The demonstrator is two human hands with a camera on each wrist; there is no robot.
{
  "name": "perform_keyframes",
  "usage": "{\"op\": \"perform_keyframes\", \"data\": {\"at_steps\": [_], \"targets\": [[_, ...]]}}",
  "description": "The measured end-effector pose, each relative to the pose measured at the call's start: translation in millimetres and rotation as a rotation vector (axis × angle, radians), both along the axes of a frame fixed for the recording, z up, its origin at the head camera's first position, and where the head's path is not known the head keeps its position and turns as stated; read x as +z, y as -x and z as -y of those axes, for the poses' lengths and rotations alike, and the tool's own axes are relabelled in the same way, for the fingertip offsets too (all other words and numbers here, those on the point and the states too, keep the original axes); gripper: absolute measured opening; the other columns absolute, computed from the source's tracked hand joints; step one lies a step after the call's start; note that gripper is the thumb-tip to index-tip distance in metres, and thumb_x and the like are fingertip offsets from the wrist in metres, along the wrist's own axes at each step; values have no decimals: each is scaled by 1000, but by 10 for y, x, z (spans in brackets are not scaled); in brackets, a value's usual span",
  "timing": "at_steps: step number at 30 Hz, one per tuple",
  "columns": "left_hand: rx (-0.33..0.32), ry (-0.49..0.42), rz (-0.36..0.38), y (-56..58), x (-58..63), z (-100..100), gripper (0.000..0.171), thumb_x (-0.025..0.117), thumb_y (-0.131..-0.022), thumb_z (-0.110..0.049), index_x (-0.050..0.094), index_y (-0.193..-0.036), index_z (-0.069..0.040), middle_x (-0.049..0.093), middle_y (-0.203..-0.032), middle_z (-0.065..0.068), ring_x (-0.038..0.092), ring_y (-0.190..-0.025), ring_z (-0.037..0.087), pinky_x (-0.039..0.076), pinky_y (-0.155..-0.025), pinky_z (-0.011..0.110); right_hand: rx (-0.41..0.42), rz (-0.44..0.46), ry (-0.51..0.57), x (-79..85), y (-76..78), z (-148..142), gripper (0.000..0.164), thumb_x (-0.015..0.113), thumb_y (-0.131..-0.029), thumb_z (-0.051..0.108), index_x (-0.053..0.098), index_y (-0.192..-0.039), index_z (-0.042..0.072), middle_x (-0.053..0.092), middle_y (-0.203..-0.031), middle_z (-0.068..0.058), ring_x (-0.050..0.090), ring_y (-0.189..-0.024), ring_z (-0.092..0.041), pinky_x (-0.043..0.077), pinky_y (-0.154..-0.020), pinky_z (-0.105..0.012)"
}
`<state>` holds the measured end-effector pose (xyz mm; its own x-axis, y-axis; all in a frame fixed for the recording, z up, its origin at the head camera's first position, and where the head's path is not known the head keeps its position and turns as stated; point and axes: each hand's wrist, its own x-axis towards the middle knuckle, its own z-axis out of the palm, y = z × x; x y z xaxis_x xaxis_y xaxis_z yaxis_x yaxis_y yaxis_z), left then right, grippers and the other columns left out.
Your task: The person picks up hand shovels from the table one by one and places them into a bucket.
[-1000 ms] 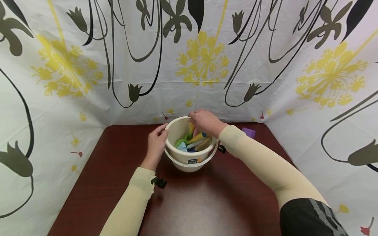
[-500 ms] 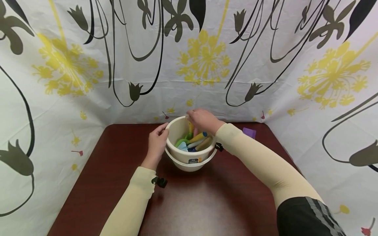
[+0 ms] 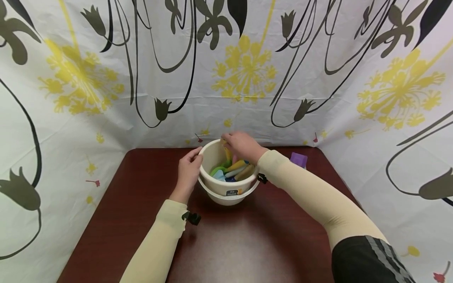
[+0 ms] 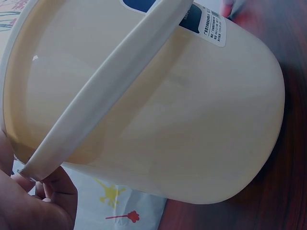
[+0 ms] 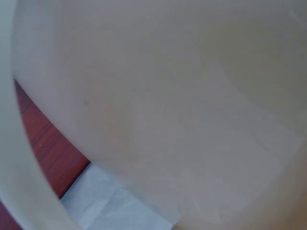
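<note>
A cream plastic bucket (image 3: 231,188) stands toward the back of the table, its handle (image 4: 108,88) swung down around the front. Inside lie several colourful toy-like pieces: a green curved piece (image 3: 216,170), a light blue piece (image 3: 219,175), a tan piece (image 3: 244,173) and a yellow piece with a blue end (image 3: 236,166). My left hand (image 3: 188,169) pinches the rim at the left, by the handle's end. Over the back right rim, my right hand (image 3: 243,146) has curled fingers at the top of an upright yellow handle (image 3: 227,153). The right wrist view shows only bucket wall and handle.
A purple object (image 3: 299,159) sits on the dark red table (image 3: 152,184), partly behind the right sleeve. Patterned white cloth (image 3: 198,90) hangs at the back and both sides. Black straps (image 3: 191,218) show at the wrists.
My right hand has shifted slightly left along the back of the bucket, the yellow handle leaning left with it. The left hand and the bucket stay put.
</note>
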<state>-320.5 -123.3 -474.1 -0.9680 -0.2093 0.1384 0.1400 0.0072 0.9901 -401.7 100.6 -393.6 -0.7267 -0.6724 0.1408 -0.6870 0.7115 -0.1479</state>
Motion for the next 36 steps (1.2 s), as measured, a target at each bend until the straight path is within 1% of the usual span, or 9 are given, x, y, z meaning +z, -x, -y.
{"op": "perform_keyframes", "data": {"at_steps": [3, 4, 10, 12, 16, 20, 28, 32, 36], "targets": [[3, -1, -12, 5, -8, -4, 39, 67, -107, -22, 76, -143, -12, 73, -126, 14, 69, -116, 26, 60, -102, 45, -1, -23, -40, -21, -17, 6, 30, 61, -116, 18, 66, -143, 8, 71, -121, -10, 69, -108, -29, 59, -95, -47], [3, -3, -12, 6, -8, -2, 39, 67, -107, -22, 76, -143, -12, 73, -126, 14, 69, -116, 25, 60, -102, 45, -1, -28, -48, -26, -27, 7, 33, 66, -113, 15, 65, -144, 7, 71, -119, -10, 69, -107, -30, 59, -94, -47], [2, -5, -3, 4, 1, 3, 39, 67, -107, -23, 76, -143, -13, 72, -125, 13, 68, -115, 23, 59, -103, 44, 4, -30, -30, -94, -49, -2, 37, 71, -103, 2, 55, -137, 6, 65, -87, -1, 63, -80, -25, 57, -70, -42], [4, 0, -4, 9, 1, 3, 40, 66, -107, -23, 75, -144, -12, 72, -124, 13, 68, -114, 24, 59, -101, 43, 1, -28, -22, -106, -51, 0, 26, 62, -110, 6, 56, -134, 6, 63, -83, 0, 62, -77, -24, 55, -67, -41], [9, 3, -2, 7, 5, -1, 40, 66, -107, -23, 75, -145, -12, 72, -123, 14, 68, -113, 25, 60, -99, 41, -1, -32, -22, -104, -67, 2, 22, 58, -113, 11, 58, -135, 5, 65, -89, -2, 63, -82, -25, 55, -69, -42], [6, -3, 3, -4, 12, -2, 39, 66, -108, -23, 76, -144, -14, 73, -125, 13, 69, -115, 25, 60, -98, 40, -5, -15, -24, -96, -84, -6, 24, 63, -113, 15, 59, -134, 5, 66, -97, -4, 63, -89, -25, 55, -71, -42], [-2, -4, -1, -2, 5, -3, 41, 66, -108, -23, 74, -146, -12, 72, -128, 14, 69, -118, 27, 60, -102, 45, -32, 14, 0, -81, -100, -50, 21, 67, -112, 22, 60, -126, 8, 64, -97, -4, 62, -90, -24, 53, -75, -42], [1, -11, 0, -11, 9, -7, 39, 66, -107, -23, 75, -144, -13, 73, -126, 14, 70, -117, 27, 60, -101, 43, -60, 71, 43, -35, -130, -109, 29, 66, -113, 24, 60, -135, 6, 69, -98, -3, 68, -86, -20, 58, -81, -42], [4, -9, -1, -9, 6, -10, 41, 65, -107, -22, 74, -146, -10, 72, -125, 15, 69, -115, 27, 60, -98, 40, -84, 55, 79, 40, -162, -231, 33, 64, -113, 24, 62, -139, 4, 71, -103, -5, 70, -91, -22, 59, -85, -45]]}}
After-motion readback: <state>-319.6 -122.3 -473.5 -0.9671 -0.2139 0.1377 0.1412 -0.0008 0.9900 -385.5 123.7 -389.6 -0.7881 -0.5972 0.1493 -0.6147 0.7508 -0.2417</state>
